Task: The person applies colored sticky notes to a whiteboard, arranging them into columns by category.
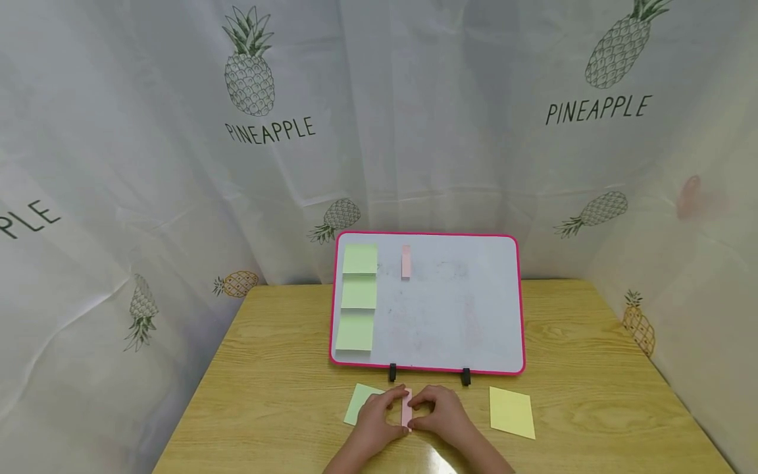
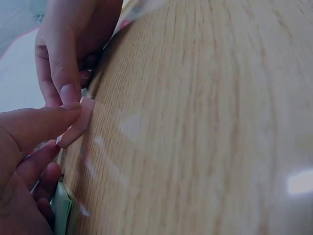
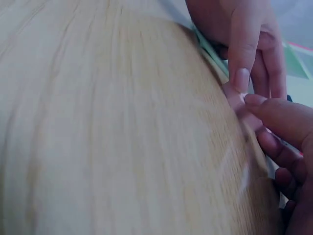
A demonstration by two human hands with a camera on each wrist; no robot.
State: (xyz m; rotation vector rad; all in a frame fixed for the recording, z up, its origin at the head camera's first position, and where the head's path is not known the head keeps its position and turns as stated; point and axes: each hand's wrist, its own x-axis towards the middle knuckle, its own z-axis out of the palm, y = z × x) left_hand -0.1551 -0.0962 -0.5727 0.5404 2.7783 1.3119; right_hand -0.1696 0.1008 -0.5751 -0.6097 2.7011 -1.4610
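Between both hands, just in front of the whiteboard, lies a narrow pink sticky-note pad. The left hand holds its left side, thumb at the near end and a finger at the far end. On the right side, the right hand pinches it the same way. Close up in the left wrist view, the two thumb tips nearly meet on the pink pad. A green sticky-note pad is partly hidden under or behind the left hand.
Green notes run in a column down the board's left side, with a pink strip near its top. Black feet support the pink-framed board. A yellow sticky-note pad lies right on the wooden table. A pineapple-print curtain hangs behind.
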